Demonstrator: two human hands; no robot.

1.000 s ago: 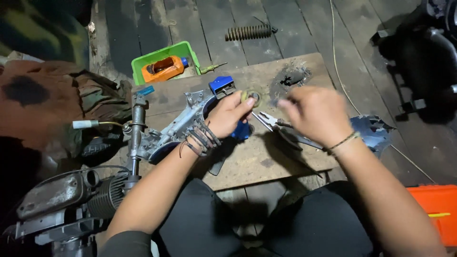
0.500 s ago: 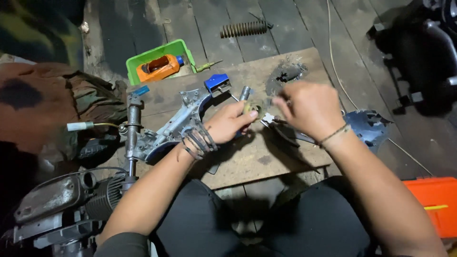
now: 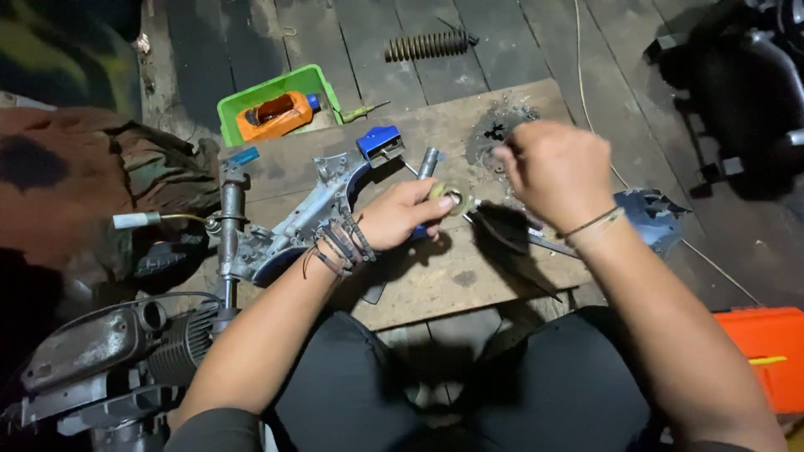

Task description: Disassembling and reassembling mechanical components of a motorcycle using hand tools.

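Right hand (image 3: 548, 172) motion-blurred — pinched item not discernible. Orange case (image 3: 766, 356) cut off at right edge — engine (image 3: 109, 360) at lower left.

A green tray (image 3: 322, 84) holds an orange bottle (image 3: 272, 117) with a blue cap (image 3: 313, 101); an orange case (image 3: 766, 351) lies nearby.

A hard light from the camera's side brightens the tabletop (image 3: 435, 285) around the fingers (image 3: 440, 203); the edges fall into near black. The right hand (image 3: 553, 172) is slightly motion-blurred, casting sharp shadows below the fingers.
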